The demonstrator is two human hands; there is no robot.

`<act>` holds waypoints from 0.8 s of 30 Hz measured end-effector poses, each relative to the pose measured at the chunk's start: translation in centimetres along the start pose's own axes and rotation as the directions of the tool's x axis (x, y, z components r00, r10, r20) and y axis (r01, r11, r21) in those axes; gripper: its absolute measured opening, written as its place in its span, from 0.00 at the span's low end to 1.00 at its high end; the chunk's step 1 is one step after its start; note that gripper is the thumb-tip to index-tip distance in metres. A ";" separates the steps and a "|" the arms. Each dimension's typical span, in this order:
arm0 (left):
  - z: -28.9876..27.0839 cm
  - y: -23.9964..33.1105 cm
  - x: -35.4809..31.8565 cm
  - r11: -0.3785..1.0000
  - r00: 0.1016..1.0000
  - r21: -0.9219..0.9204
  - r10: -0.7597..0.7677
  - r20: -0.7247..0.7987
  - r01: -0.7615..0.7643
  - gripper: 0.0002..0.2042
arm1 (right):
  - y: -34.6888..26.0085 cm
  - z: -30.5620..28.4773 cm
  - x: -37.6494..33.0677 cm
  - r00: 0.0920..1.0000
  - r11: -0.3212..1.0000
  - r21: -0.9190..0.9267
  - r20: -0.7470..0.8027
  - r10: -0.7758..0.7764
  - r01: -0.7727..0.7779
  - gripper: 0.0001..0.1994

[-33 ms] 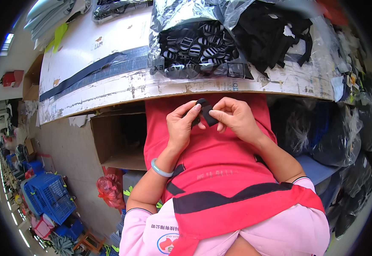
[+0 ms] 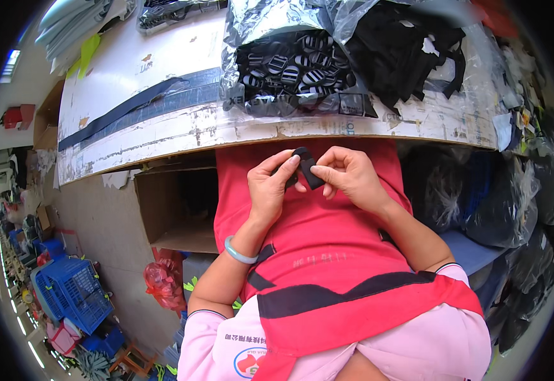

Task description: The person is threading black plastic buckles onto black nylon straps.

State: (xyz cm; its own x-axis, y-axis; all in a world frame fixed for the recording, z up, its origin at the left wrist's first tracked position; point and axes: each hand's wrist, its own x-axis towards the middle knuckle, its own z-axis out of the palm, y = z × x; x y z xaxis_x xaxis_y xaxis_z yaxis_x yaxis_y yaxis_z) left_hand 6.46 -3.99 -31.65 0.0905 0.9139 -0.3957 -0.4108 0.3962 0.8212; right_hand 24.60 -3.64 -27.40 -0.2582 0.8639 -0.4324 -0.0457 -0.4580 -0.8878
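Note:
Both my hands are raised in front of the red apron [image 2: 315, 216], just below the table's near edge. Between them is a short folded black strap [image 2: 312, 171]. My left hand [image 2: 269, 187] pinches one end of it between thumb and fingers. On the other side, my right hand [image 2: 351, 178] grips the strap with its thumb pressed on the flat face. Whether a buckle sits inside the fold cannot be made out. Beyond my hands, an open plastic bag holds many black slotted buckles [image 2: 293, 66]. To the right of that bag lies a heap of black straps [image 2: 397, 54].
The worn white table [image 2: 156, 143] carries a long dark strap [image 2: 121, 114] at its left. An open cardboard box [image 2: 178, 238] stands under the table. A red plastic bag [image 2: 164, 279] and a blue crate [image 2: 77, 295] are at left; stuffed plastic bags [image 2: 502, 203] crowd the right.

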 end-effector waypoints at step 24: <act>-0.7 1.5 -2.5 0.876 0.872 0.264 0.282 0.401 -0.404 0.08 | 1.2 -1.4 1.3 0.997 0.992 0.127 0.072 -0.029 0.020 0.06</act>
State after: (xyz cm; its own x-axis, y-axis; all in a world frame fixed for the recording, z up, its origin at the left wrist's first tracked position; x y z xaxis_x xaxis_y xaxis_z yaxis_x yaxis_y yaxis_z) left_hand 4.97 -5.77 -29.74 0.3269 0.9437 0.0511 -0.1571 0.0009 0.9876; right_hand 25.58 -2.75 -29.24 -0.3258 0.8595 -0.3939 -0.1734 -0.4639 -0.8688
